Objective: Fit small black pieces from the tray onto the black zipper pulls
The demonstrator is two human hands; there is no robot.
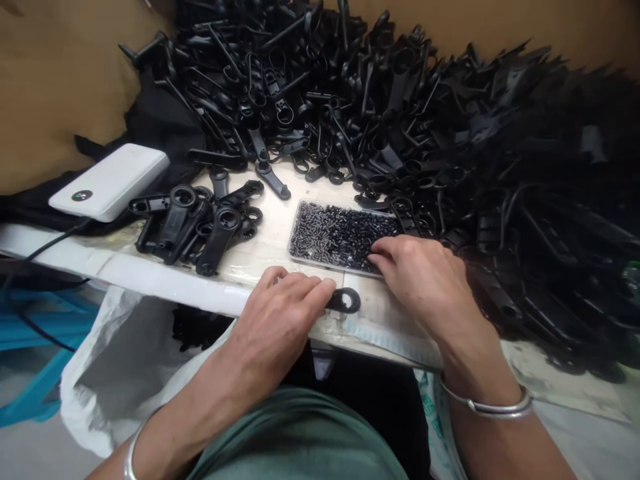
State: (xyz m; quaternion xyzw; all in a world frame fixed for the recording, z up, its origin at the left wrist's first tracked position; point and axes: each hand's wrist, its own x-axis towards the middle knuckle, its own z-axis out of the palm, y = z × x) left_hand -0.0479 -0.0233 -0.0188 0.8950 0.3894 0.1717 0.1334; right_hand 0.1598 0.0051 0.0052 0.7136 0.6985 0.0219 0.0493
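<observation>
My left hand is closed around a black plastic part near the table's front edge; the part's ringed end sticks out to the right of my fingers. A shallow clear tray lies just beyond it, filled with small pieces, silvery at its left and black at its right. At the tray's right end, my right hand has thumb and forefinger pinched together over the black pieces. Whatever lies between those fingertips is too small to make out.
Black plastic parts are heaped across the back and right of the table. A smaller pile lies left of the tray, beside a white power bank with a cable. A white sack hangs open below the front edge.
</observation>
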